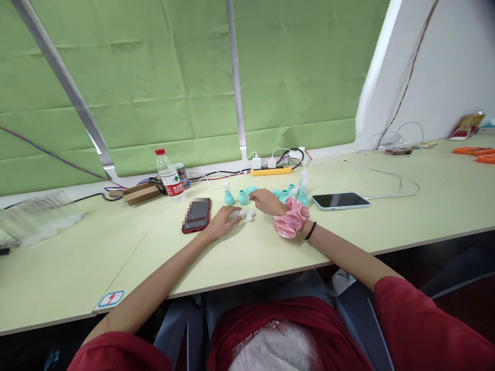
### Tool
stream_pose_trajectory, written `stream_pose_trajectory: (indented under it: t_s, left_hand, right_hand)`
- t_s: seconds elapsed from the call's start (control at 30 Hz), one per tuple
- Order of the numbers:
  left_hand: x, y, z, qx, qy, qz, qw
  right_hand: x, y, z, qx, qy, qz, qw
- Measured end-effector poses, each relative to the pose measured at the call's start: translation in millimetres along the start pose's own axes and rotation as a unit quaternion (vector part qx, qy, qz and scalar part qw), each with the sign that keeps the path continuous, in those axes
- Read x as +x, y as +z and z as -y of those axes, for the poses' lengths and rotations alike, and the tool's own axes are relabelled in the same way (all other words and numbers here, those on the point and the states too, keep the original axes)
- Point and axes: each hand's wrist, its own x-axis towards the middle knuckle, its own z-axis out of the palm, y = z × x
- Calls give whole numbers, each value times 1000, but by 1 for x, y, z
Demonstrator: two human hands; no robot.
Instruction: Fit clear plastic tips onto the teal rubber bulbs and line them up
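Observation:
My left hand (221, 223) lies low over the table with fingers stretched out and thumb apart, touching or just beside small clear and white nozzle pieces (250, 214). My right hand (266, 201), a pink scrunchie (291, 219) at its wrist, has curled fingers at a teal rubber bulb (251, 189) lying on its side; the fingertips are partly hidden. An upright teal bulb with a clear tip (229, 198) stands beyond the left fingers, beside a bare teal bulb (243, 197). More teal bulbs (284, 196) cluster behind the right wrist, including another with a clear tip (303, 197).
A red-cased phone (197, 214) lies left of my left hand, a light-cased phone (341, 201) on the right. Behind stand a water bottle (170, 178), a can (181, 175), a cardboard tray (142, 193) and a yellow power strip (270, 171). Orange-handled scissors (474, 151) lie far right.

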Motion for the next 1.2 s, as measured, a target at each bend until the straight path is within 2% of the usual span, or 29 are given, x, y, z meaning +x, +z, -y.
stream_pose_trajectory:
  t_s: [0.1,0.2,0.33,0.43,0.5,0.57,0.8,1.0,1.1,1.2]
  left_hand:
    - [0,2,1,18,8,9,1000]
    - [1,2,2,19,14,4,1000]
    - [1,2,1,13,21,-14,1000]
    - [1,2,-1,15,13,-22,1000]
    - [1,2,-1,17,7,-28,999]
    - [1,1,-2,20,1,-33,999]
    - [0,-1,-6,35,-12,-33,999]
    - [0,-1,-7,65,10,-40,997]
    - [-2,-4,-16,125,56,-64,989]
    - [-3,-2,-38,158,153,-38,975]
  right_hand:
    - [2,-11,-1,77,23,-27,996]
    - [0,-22,-1,112,42,3,993]
    - [-4,-21,1,-5,33,21,999]
    - [-6,-11,1,-92,30,87,992]
    - [-7,-4,0,-114,19,128,985]
    - [-8,2,0,-113,4,135,984]
    - [-8,11,-4,-41,-24,86,995]
    - [-1,-4,-7,53,-43,43,997]
    - [1,-10,-7,116,-29,8,993]
    - [3,-12,-9,122,1,-56,991]
